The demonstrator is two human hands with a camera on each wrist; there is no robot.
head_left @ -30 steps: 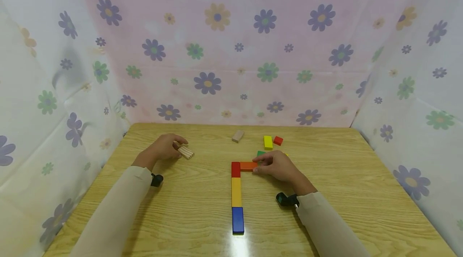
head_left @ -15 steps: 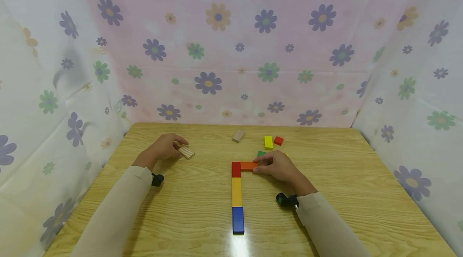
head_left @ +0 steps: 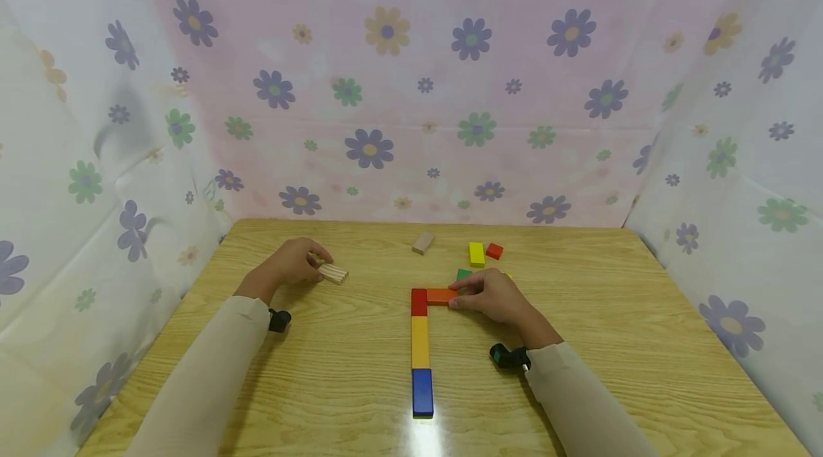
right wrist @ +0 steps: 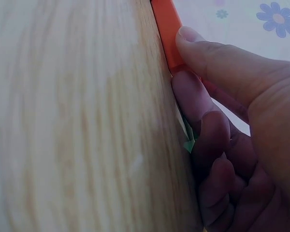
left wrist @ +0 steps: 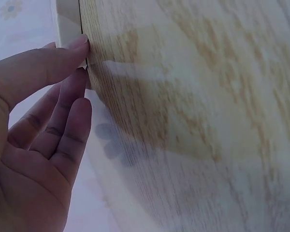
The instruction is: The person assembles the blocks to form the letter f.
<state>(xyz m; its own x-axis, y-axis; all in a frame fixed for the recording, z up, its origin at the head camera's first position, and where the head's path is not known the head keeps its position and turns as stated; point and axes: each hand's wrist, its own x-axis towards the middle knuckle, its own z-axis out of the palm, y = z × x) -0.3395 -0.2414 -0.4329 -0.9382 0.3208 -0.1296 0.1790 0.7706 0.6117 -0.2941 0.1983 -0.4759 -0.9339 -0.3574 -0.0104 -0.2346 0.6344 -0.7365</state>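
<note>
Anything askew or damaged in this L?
Nothing stands out: blue block, yellow block and red block line up; the orange block, pinched by the right hand, extends sideways from the red end. No visible damage.

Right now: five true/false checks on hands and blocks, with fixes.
1. The right hand pinches the orange block. True.
2. The left hand holds nothing. False: the left hand pinches a pale wooden piece.
3. In the head view, the right hand partly covers the green block. True.
4. The blue block touches the green block. False: the blue block lies end to end with the amber block.
5. The far yellow block lies beside the small red block. True.
</note>
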